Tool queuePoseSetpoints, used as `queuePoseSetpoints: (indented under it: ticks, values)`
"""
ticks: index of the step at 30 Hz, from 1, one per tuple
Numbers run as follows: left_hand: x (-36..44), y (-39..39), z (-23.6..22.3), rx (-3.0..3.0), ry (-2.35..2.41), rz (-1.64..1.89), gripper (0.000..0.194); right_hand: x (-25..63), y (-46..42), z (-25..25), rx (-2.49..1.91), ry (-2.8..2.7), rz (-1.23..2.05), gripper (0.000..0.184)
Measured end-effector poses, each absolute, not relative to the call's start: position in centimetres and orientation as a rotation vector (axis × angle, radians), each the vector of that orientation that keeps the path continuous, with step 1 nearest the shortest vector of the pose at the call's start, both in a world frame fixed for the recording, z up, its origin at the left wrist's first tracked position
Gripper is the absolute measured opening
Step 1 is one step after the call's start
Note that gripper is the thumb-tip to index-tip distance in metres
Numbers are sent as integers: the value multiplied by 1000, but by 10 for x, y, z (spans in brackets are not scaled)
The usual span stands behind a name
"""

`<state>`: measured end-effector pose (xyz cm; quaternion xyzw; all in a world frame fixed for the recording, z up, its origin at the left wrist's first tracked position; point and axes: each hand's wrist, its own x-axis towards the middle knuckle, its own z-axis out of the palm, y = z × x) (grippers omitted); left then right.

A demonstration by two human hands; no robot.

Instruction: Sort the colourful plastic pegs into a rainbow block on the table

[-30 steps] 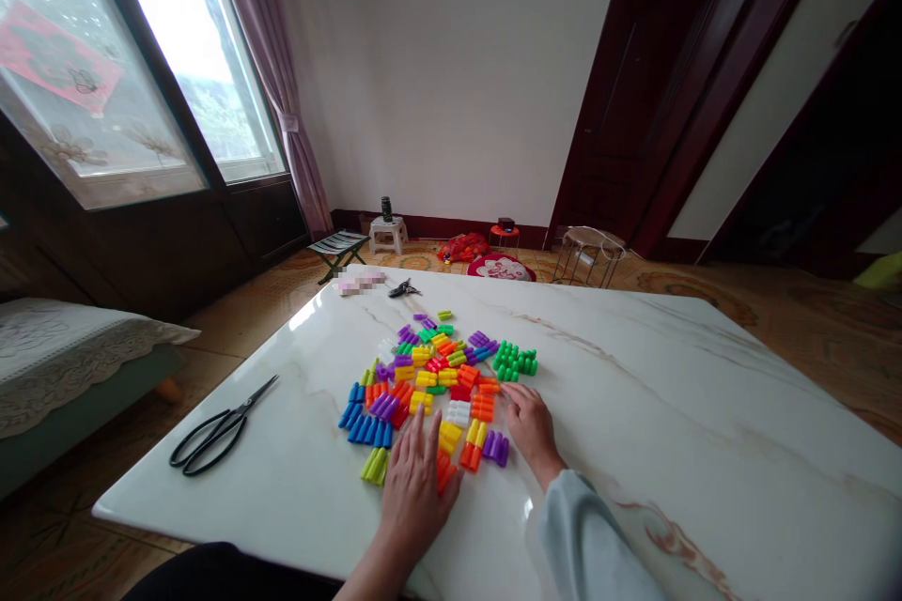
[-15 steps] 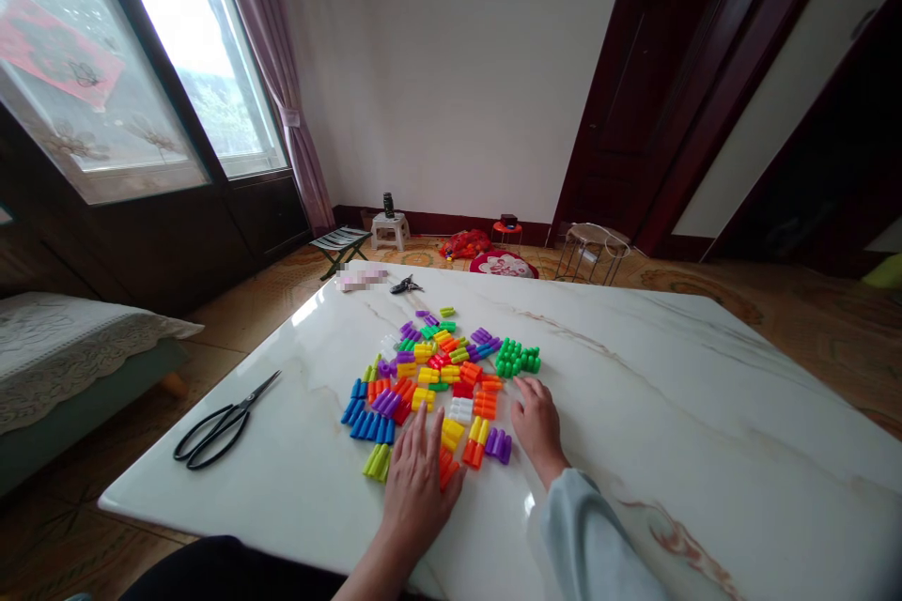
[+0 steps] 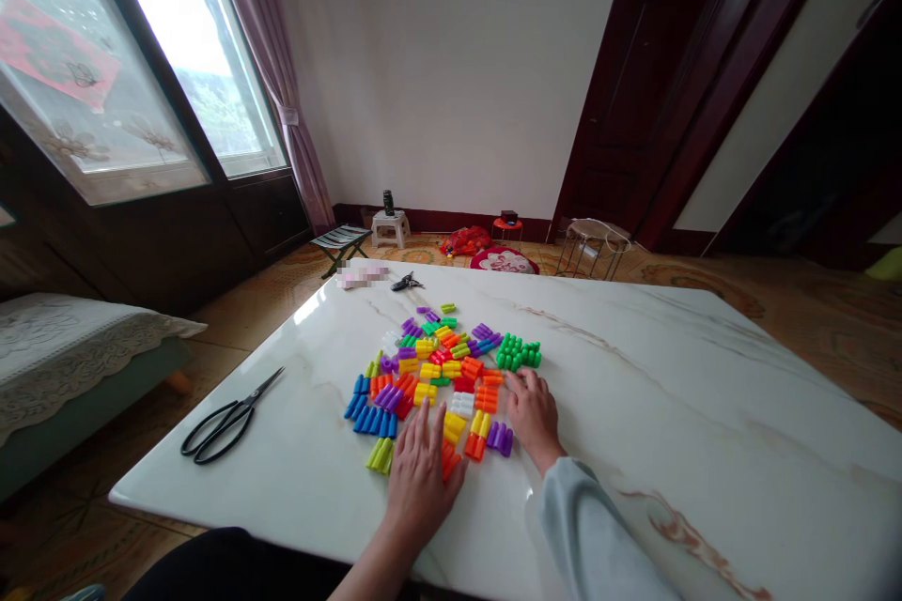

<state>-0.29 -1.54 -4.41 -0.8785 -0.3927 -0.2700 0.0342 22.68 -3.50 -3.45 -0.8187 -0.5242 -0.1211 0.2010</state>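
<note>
A loose pile of colourful plastic building blocks (image 3: 425,392), shaped like short joined tubes, lies on the white marble-patterned table (image 3: 669,394). My left hand (image 3: 421,470) rests palm down at its near edge, fingers apart, partly over an orange block (image 3: 450,461). Beside its fingers lie a yellow block (image 3: 455,426) and a lime-green block (image 3: 381,456). My right hand (image 3: 534,413) is at the pile's right side, fingers loosely bent and apart, holding nothing visible. Its fingertips are close to an orange block (image 3: 491,377) and below a green cluster (image 3: 519,352). Whether they touch is unclear.
Black-handled scissors (image 3: 232,418) lie at the table's left. A small dark hand tool (image 3: 407,282) and a blurred pinkish item (image 3: 362,274) are at the far edge. Beyond stand a folding stool (image 3: 341,239), a white stool (image 3: 390,229) and a round stool (image 3: 596,235).
My right hand has shifted slightly left and up, its fingers more bent toward the orange block. My left hand stays almost in place. The view has moved a little.
</note>
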Motion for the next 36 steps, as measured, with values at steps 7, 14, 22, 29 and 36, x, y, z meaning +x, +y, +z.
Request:
queuePoseSetpoints:
  ticks: [7,14,22,29,36]
  values:
    - [-3,-15,-44,-2709,-1219,-792,65,224,-42,-39,-2283,-1553,-379,41]
    - [-2,-14,-34,-2826,-1326,-722,46,220,-58,-43,-2245,-1605,-365,39]
    - [0,-3,-6,-2951,-1278,-634,38,217,-58,-41,-2255,-1593,-374,39]
    - [36,63,38,-3018,-1210,-540,31,217,-57,-43,-2269,-1580,-368,39]
    - [93,170,42,-2935,-1274,-135,46,216,-56,-43,-2321,-1573,-334,43]
